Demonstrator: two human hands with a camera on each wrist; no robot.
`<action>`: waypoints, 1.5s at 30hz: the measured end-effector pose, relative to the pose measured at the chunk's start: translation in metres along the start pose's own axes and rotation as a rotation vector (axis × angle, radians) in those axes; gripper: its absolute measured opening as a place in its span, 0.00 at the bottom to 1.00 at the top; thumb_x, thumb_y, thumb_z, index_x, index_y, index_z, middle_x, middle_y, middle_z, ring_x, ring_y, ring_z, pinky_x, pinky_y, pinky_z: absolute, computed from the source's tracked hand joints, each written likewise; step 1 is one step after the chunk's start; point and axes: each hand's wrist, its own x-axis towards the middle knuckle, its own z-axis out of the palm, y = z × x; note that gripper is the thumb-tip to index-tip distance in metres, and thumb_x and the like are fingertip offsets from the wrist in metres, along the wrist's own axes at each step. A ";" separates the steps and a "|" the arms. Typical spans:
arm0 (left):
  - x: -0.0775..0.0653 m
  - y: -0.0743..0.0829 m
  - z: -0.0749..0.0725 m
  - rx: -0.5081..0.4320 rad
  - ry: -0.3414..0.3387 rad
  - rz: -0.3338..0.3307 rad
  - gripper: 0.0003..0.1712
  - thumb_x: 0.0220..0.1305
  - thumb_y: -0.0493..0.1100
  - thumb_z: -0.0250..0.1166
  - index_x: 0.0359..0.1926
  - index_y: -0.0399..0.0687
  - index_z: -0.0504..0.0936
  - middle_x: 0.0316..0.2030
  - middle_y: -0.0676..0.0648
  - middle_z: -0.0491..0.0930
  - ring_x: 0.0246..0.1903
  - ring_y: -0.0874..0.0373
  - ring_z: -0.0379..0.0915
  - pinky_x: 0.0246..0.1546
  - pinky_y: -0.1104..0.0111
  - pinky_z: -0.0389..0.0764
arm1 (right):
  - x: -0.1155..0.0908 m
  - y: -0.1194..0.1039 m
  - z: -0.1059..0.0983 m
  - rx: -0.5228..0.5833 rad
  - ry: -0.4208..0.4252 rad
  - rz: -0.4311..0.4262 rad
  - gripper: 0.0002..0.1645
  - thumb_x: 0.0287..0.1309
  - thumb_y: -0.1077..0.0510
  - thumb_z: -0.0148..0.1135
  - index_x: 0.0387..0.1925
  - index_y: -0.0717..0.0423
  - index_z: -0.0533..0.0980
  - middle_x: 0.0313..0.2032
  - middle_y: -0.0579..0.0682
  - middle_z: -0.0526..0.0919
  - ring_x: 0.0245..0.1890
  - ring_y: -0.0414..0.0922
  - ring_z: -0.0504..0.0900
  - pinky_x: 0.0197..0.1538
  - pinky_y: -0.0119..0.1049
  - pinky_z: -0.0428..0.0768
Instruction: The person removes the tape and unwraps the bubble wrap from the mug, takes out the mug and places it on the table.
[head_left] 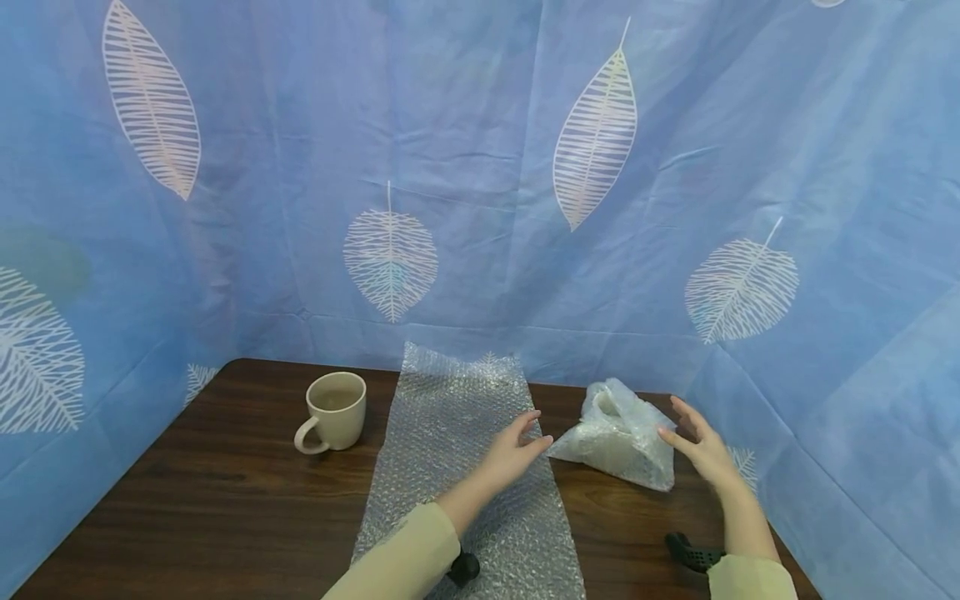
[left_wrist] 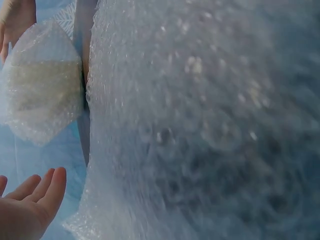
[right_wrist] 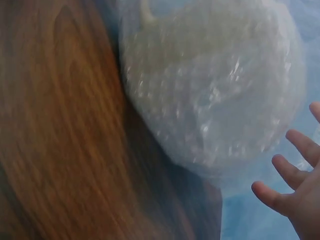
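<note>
A bundle of bubble wrap (head_left: 622, 446) stands on the right of the table, with a pale cup-like thing showing through it. My right hand (head_left: 701, 446) is beside the bundle's right side, fingers spread and nothing held; whether the thumb touches the wrap cannot be told. Over the flat bubble wrap sheet (head_left: 442, 433) hovers my left hand (head_left: 510, 450), its fingers loose and holding nothing, close to the bundle's left corner. In the right wrist view the wrapped bundle (right_wrist: 210, 90) appears apart from the spread fingers (right_wrist: 287, 172).
A beige mug (head_left: 337, 412) with its handle to the left stands at the back left of the dark wooden table (head_left: 247, 500). Behind hangs a blue leaf-printed cloth (head_left: 465, 150). A black strap (head_left: 693, 554) is at the right wrist.
</note>
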 end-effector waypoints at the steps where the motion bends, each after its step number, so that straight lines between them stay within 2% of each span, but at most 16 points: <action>1: 0.001 -0.001 0.002 -0.006 -0.001 -0.009 0.33 0.68 0.55 0.59 0.70 0.53 0.64 0.65 0.36 0.64 0.56 0.42 0.70 0.47 0.52 0.76 | 0.001 0.002 -0.001 0.010 -0.008 -0.002 0.48 0.67 0.49 0.58 0.75 0.59 0.42 0.71 0.68 0.44 0.67 0.72 0.46 0.58 0.72 0.52; 7: 0.007 -0.001 0.013 -0.018 -0.004 -0.043 0.35 0.67 0.55 0.60 0.70 0.51 0.63 0.64 0.36 0.65 0.55 0.41 0.70 0.47 0.50 0.75 | 0.003 0.014 -0.003 0.110 -0.062 0.018 0.47 0.68 0.52 0.56 0.75 0.58 0.40 0.72 0.68 0.41 0.67 0.73 0.43 0.59 0.72 0.49; 13: 0.012 0.001 0.023 -0.037 -0.002 -0.066 0.33 0.69 0.54 0.59 0.71 0.54 0.63 0.65 0.36 0.63 0.61 0.36 0.62 0.52 0.45 0.71 | 0.007 0.022 -0.004 0.165 -0.113 0.040 0.46 0.69 0.52 0.54 0.75 0.56 0.38 0.71 0.71 0.39 0.67 0.74 0.41 0.58 0.73 0.49; 18: 0.015 0.000 0.030 -0.022 0.014 -0.086 0.32 0.69 0.55 0.58 0.70 0.53 0.64 0.65 0.36 0.64 0.62 0.36 0.60 0.53 0.44 0.69 | 0.008 0.027 -0.002 0.276 -0.156 0.089 0.46 0.72 0.53 0.50 0.75 0.52 0.33 0.71 0.71 0.32 0.68 0.72 0.37 0.57 0.74 0.49; 22: 0.017 0.000 0.033 -0.012 0.026 -0.105 0.32 0.69 0.54 0.57 0.70 0.52 0.64 0.65 0.36 0.64 0.63 0.36 0.60 0.54 0.44 0.69 | 0.009 0.034 0.000 0.399 -0.159 0.150 0.45 0.73 0.53 0.48 0.75 0.44 0.31 0.70 0.69 0.24 0.68 0.70 0.31 0.58 0.74 0.47; 26: 0.020 0.000 0.035 -0.025 0.015 -0.105 0.32 0.70 0.54 0.57 0.70 0.51 0.64 0.66 0.36 0.62 0.64 0.37 0.58 0.55 0.44 0.67 | 0.009 0.039 0.002 0.465 -0.158 0.192 0.45 0.73 0.51 0.48 0.75 0.38 0.30 0.69 0.67 0.19 0.67 0.72 0.28 0.60 0.72 0.44; 31: 0.022 -0.002 0.038 -0.061 0.001 -0.126 0.32 0.69 0.54 0.58 0.70 0.52 0.64 0.66 0.37 0.62 0.65 0.40 0.57 0.56 0.44 0.66 | 0.009 0.040 0.009 0.533 -0.144 0.202 0.45 0.72 0.50 0.48 0.75 0.38 0.30 0.69 0.64 0.16 0.67 0.72 0.28 0.60 0.72 0.41; 35: 0.024 -0.004 0.042 -0.112 -0.004 -0.154 0.32 0.68 0.54 0.59 0.70 0.55 0.65 0.67 0.37 0.61 0.65 0.40 0.56 0.56 0.44 0.66 | 0.009 0.041 0.016 0.581 -0.123 0.213 0.45 0.73 0.49 0.47 0.75 0.36 0.30 0.69 0.60 0.15 0.67 0.73 0.31 0.62 0.70 0.44; 38: 0.024 -0.002 0.044 -0.156 -0.009 -0.161 0.31 0.68 0.53 0.59 0.70 0.55 0.65 0.67 0.38 0.61 0.64 0.39 0.58 0.53 0.43 0.69 | 0.009 0.042 0.019 0.612 -0.108 0.218 0.43 0.73 0.49 0.46 0.75 0.35 0.31 0.70 0.58 0.15 0.67 0.73 0.33 0.62 0.68 0.49; 45: 0.021 0.001 0.050 -0.230 -0.015 -0.201 0.29 0.69 0.51 0.58 0.68 0.51 0.67 0.62 0.40 0.68 0.50 0.40 0.72 0.48 0.47 0.73 | 0.006 0.042 0.024 0.656 -0.099 0.226 0.41 0.73 0.47 0.44 0.75 0.32 0.34 0.71 0.57 0.19 0.68 0.72 0.35 0.61 0.62 0.54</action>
